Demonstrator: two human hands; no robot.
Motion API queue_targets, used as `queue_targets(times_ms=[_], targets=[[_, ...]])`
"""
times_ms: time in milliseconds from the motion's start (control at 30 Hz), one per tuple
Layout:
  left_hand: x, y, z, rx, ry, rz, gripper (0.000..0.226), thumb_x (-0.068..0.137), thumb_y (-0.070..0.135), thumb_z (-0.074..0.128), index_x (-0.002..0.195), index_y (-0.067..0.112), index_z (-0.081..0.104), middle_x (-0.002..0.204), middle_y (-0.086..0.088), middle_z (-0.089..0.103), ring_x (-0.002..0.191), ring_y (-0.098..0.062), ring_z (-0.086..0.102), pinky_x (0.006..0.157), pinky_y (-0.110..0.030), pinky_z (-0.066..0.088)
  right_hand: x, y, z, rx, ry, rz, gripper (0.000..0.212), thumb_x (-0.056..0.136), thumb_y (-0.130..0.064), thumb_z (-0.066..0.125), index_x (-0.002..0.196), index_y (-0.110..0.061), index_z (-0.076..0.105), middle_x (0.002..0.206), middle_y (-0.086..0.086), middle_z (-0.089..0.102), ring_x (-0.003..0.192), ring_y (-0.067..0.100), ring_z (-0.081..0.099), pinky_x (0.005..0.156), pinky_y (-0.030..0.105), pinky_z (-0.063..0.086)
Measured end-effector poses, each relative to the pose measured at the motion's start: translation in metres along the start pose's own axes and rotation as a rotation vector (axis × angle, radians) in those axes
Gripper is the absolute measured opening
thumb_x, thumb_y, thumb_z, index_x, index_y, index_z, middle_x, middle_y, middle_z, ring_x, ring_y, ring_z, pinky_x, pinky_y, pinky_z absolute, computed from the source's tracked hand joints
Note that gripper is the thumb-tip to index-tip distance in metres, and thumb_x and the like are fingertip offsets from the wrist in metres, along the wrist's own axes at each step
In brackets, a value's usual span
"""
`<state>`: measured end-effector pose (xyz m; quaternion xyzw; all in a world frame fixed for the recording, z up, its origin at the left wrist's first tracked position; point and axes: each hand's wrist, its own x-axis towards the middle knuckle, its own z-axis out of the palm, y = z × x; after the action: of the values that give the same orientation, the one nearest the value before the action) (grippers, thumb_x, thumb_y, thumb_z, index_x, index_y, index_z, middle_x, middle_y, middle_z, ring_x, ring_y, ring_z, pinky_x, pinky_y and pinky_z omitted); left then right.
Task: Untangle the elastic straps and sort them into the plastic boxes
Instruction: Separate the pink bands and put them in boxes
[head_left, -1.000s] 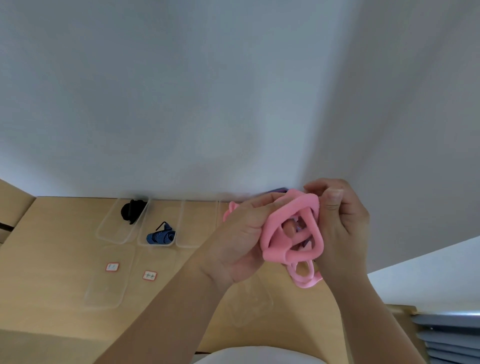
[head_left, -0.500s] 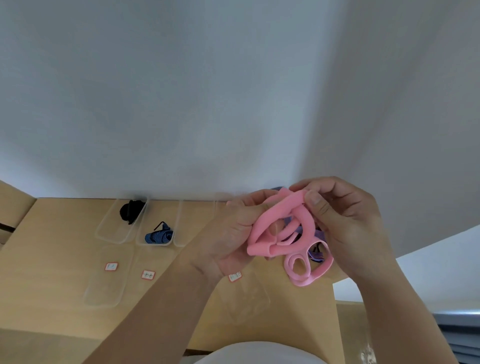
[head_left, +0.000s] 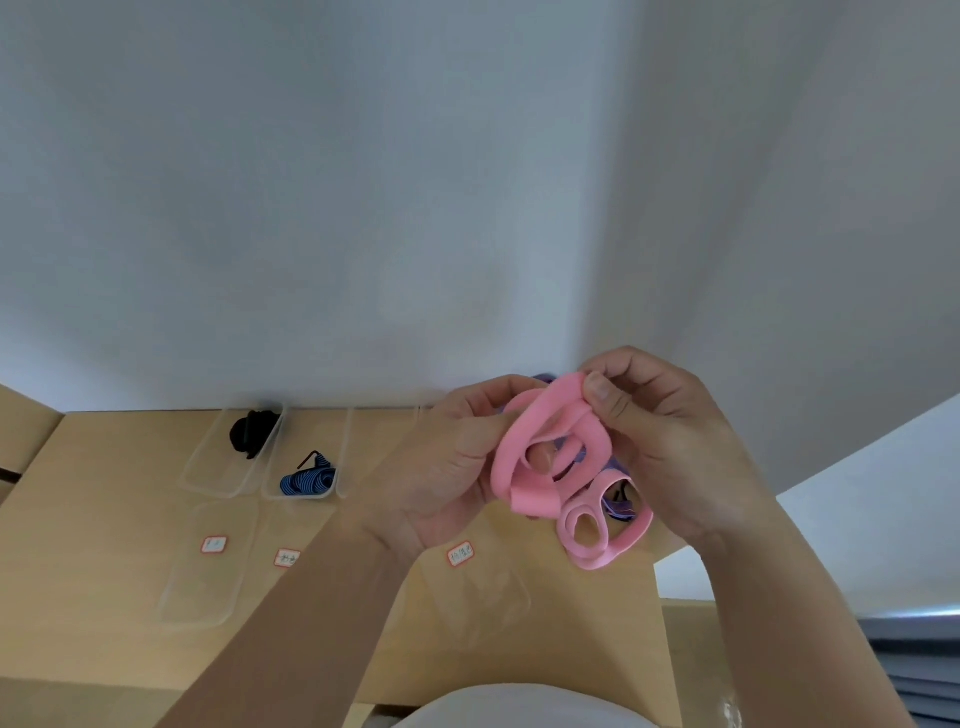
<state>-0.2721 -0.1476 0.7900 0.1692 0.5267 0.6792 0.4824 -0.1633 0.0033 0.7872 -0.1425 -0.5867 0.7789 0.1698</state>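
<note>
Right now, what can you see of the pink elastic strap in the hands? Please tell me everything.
The pink elastic strap is a wide, flat, soft-looking band, twisted into several loops and held above the wooden table. The left hand grips its left side; the right hand pinches its top. A purple strap is tangled in it.

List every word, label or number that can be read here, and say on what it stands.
Left label, on the left clear lid: handwritten, too blurred to read.
Middle label, just right of it: handwritten, too blurred to read.
Right label, on the right clear lid: handwritten, too blurred to read.
No other text shows.
</note>
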Motion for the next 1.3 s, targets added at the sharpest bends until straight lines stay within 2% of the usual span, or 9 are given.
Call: queue_targets(times_ms=[167, 367, 533, 667, 800, 933, 1000, 1133, 1300], targets=[[-0.004, -0.002, 0.003, 0.033, -0.083, -0.012, 0.021, 0.075, 0.020, 0.078, 0.096, 0.017, 0.080, 0.067, 0.000, 0.071, 0.056, -0.009, 0.065, 0.059, -0.021, 0.053, -0.005, 0.003, -0.004, 0.103, -0.085, 0.119, 0.015, 0.089, -0.025, 0.062, 0.080, -0.017, 0.070, 0.078, 0.012, 0.067, 0.068, 0.027, 0.062, 0.059, 0.033, 0.052], [-0.005, -0.005, 0.007, 0.031, 0.003, -0.051, 0.025, 0.076, 0.021, 0.081, 0.100, 0.015, 0.080, 0.097, -0.013, 0.076, 0.083, -0.022, 0.074, 0.067, -0.034, 0.061, -0.008, 0.007, -0.003, 0.056, 0.007, 0.102, 0.016, 0.090, -0.029, 0.070, 0.083, -0.015, 0.069, 0.085, 0.018, 0.063, 0.074, 0.029, 0.057, 0.060, 0.033, 0.050], [-0.008, -0.007, 0.012, -0.020, 0.037, -0.077, 0.019, 0.088, 0.023, 0.066, 0.097, 0.020, 0.082, 0.094, -0.011, 0.077, 0.084, -0.021, 0.075, 0.064, -0.038, 0.060, -0.007, 0.004, -0.008, 0.035, 0.080, 0.161, 0.022, 0.075, -0.031, 0.076, 0.080, -0.013, 0.066, 0.082, 0.013, 0.065, 0.069, 0.026, 0.062, 0.060, 0.036, 0.050], [-0.006, -0.009, 0.014, -0.030, 0.073, -0.097, 0.017, 0.081, 0.014, 0.068, 0.093, 0.013, 0.080, 0.092, -0.017, 0.076, 0.083, -0.025, 0.075, 0.062, -0.039, 0.060, -0.008, 0.012, -0.003, -0.030, 0.186, 0.126, 0.025, 0.084, -0.027, 0.079, 0.076, -0.009, 0.063, 0.081, 0.019, 0.062, 0.072, 0.029, 0.059, 0.067, 0.044, 0.048], [-0.005, -0.011, 0.015, -0.057, 0.072, -0.093, 0.015, 0.084, 0.011, 0.074, 0.098, 0.012, 0.080, 0.100, -0.019, 0.073, 0.091, -0.031, 0.071, 0.066, -0.041, 0.060, -0.006, 0.013, 0.000, -0.109, 0.252, 0.081, 0.025, 0.091, -0.024, 0.074, 0.071, -0.013, 0.065, 0.076, 0.014, 0.064, 0.068, 0.025, 0.060, 0.065, 0.040, 0.049], [-0.002, -0.011, 0.021, -0.097, 0.145, -0.058, 0.025, 0.075, 0.027, 0.080, 0.095, 0.012, 0.080, 0.099, -0.017, 0.074, 0.090, -0.032, 0.072, 0.065, -0.044, 0.062, -0.010, 0.010, 0.007, -0.200, 0.256, 0.004, 0.025, 0.089, -0.040, 0.072, 0.079, -0.017, 0.070, 0.075, 0.005, 0.073, 0.065, 0.018, 0.069, 0.057, 0.028, 0.056], [0.001, -0.010, 0.022, -0.059, 0.195, -0.027, 0.027, 0.070, 0.033, 0.086, 0.088, 0.014, 0.079, 0.099, -0.017, 0.075, 0.090, -0.031, 0.073, 0.071, -0.050, 0.063, -0.014, 0.010, 0.009, -0.206, 0.218, 0.025, 0.031, 0.080, -0.052, 0.073, 0.087, -0.021, 0.073, 0.084, 0.001, 0.075, 0.074, 0.020, 0.073, 0.061, 0.037, 0.062], [0.002, -0.012, 0.024, -0.023, 0.263, 0.002, 0.030, 0.076, 0.036, 0.083, 0.091, 0.012, 0.076, 0.104, -0.021, 0.074, 0.086, -0.031, 0.074, 0.078, -0.057, 0.060, -0.015, 0.013, 0.007, -0.179, 0.199, 0.058, 0.015, 0.090, -0.031, 0.075, 0.099, -0.018, 0.073, 0.096, 0.004, 0.076, 0.087, 0.029, 0.074, 0.076, 0.057, 0.061], [0.000, -0.017, 0.033, -0.014, 0.308, 0.006, 0.040, 0.081, 0.044, 0.074, 0.097, 0.008, 0.075, 0.106, -0.027, 0.071, 0.082, -0.029, 0.071, 0.082, -0.061, 0.059, -0.015, 0.020, 0.008, -0.130, 0.298, 0.082, 0.005, 0.094, -0.014, 0.070, 0.095, -0.016, 0.075, 0.090, 0.007, 0.077, 0.082, 0.035, 0.074, 0.066, 0.050, 0.061]])
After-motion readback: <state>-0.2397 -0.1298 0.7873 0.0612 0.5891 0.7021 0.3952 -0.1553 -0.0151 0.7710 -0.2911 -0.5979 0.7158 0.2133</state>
